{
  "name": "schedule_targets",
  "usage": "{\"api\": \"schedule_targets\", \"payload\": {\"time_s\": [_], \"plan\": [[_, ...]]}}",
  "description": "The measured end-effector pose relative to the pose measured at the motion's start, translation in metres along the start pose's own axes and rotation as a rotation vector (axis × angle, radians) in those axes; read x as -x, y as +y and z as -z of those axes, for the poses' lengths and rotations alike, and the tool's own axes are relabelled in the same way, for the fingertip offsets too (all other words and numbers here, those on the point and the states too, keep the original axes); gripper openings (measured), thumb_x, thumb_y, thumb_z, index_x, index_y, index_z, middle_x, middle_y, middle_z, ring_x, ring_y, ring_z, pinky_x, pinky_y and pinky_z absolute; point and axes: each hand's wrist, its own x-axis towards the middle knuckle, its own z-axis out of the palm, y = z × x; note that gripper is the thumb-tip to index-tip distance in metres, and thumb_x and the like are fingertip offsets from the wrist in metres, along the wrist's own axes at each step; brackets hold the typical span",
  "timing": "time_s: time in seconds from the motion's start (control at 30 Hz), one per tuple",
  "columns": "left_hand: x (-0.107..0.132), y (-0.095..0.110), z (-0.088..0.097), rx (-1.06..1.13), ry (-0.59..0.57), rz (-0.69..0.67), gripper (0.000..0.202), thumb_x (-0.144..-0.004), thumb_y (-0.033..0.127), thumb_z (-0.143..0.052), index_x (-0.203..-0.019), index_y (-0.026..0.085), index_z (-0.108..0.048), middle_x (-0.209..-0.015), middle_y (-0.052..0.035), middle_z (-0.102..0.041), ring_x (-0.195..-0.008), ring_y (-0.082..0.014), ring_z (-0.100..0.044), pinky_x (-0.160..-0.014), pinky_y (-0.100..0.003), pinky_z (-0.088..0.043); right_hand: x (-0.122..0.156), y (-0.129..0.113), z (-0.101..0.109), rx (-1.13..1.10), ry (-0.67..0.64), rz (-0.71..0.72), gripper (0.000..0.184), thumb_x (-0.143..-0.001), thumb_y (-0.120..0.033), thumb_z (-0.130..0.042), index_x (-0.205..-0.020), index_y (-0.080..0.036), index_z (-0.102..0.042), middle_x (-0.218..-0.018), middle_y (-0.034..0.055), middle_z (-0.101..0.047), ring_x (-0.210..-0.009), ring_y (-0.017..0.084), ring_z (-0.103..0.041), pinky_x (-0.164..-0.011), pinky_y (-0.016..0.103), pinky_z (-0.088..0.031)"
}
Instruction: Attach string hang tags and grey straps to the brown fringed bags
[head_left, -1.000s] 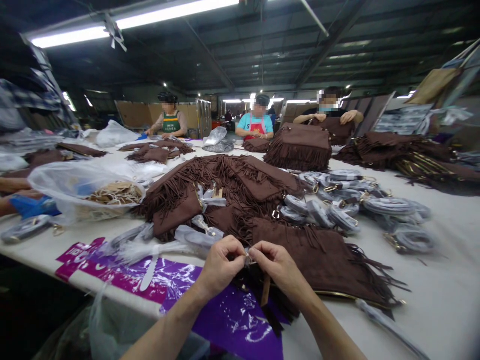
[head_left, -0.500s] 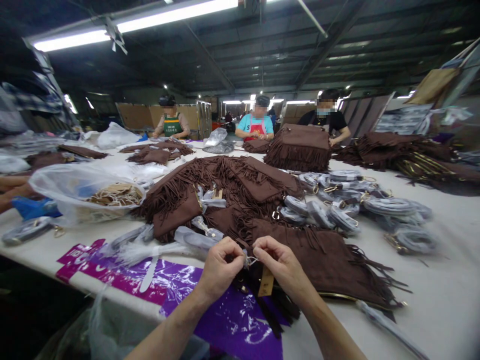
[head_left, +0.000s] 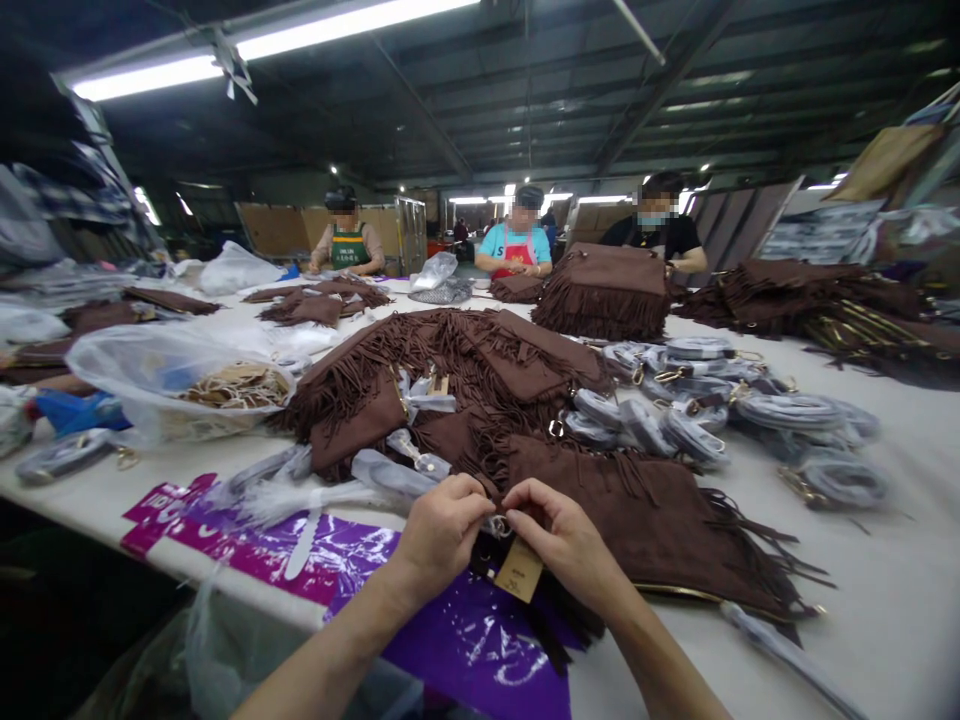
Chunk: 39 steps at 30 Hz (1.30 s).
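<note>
Narrow is the pinch of both hands, the left hand (head_left: 439, 535) and the right hand (head_left: 566, 535), their fingertips close together; whether the thin white cord (head_left: 497, 525) is firmly between them, I cannot tell from my distance. Just below the cord I see the tan paper tag (head_left: 519, 571), tilted, beside the right fingers. Behind the tag is dark fringe (head_left: 574, 612), over a shiny purple sheet (head_left: 480, 640). Next to the right hand, one brown fringed bag (head_left: 607, 500) lies flat on the white table (head_left: 855, 580), its golden zipper edge toward me. Beyond the hands is a heap of similar bags (head_left: 525, 360); wrapped strap coils (head_left: 795, 412) lie to its right, and a clear plastic bag (head_left: 127, 365) with more tags (head_left: 236, 385) stands to its left. Three co-workers (head_left: 517, 245) are at the far side.
</note>
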Motion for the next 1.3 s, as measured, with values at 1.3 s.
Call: {"api": "schedule_targets", "payload": {"time_s": [1.3], "plan": [[-0.006,0.006,-0.006,0.228,0.116,0.285,0.005,-0.075,0.016,-0.066,-0.073,0.015,-0.062,-0.073,-0.0008,-0.057,-0.069,-0.0136,-0.052,-0.062,-0.024,-0.037,-0.008,0.005,-0.014,0.017,0.06,0.162,0.019,-0.09,-0.026,-0.054,-0.074,-0.02,-0.061,-0.077,0.0006,-0.06,-0.075,0.017,-0.057,-0.069,0.026,-0.042]]}}
